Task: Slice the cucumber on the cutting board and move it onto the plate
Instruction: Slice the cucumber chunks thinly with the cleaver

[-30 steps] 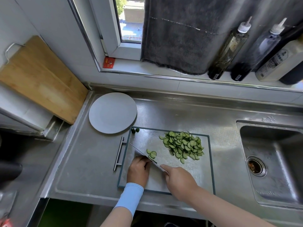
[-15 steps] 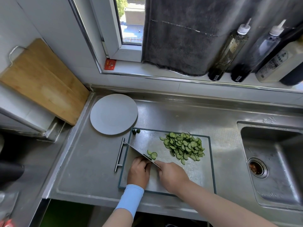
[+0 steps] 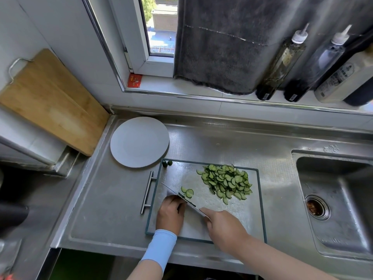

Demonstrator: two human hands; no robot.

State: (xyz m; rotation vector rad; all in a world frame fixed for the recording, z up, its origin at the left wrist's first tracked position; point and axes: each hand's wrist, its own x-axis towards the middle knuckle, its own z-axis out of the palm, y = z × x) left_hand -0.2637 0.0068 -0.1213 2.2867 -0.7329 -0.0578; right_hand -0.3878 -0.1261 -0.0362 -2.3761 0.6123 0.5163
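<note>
Knife [image 3: 187, 201] and right hand [image 3: 224, 226] farther right.

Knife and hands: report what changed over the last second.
The right hand drew the knife slightly left, then back right, a small cutting stroke, gripping it throughout. The left hand stayed curled beside the blade; the sliced pile on the cutting board and the plate are unchanged.
</note>
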